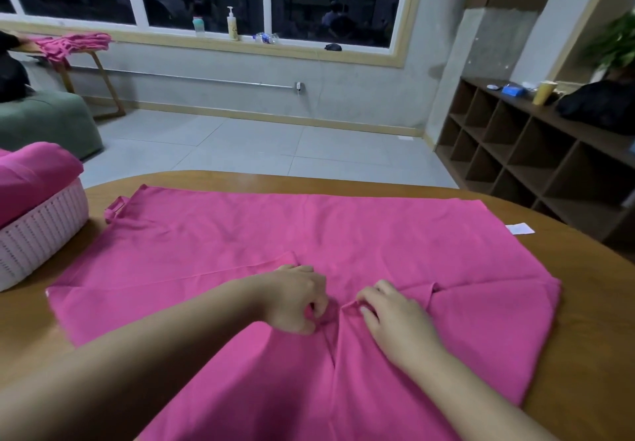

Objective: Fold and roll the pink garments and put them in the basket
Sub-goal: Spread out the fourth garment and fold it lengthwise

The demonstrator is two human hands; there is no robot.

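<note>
A large pink garment lies spread flat over the wooden table, with a small loop at its far left corner and a white label at its far right edge. My left hand pinches a fold of the cloth near the garment's middle. My right hand pinches the facing edge of cloth a little to the right. A pale woven basket stands at the table's left edge, with rolled pink garments piled in it.
Beyond the table lies tiled floor. A green seat and a small table with more pink cloth stand far left, where a person sits. Dark cubby shelves line the right wall. Bottles stand on the window sill.
</note>
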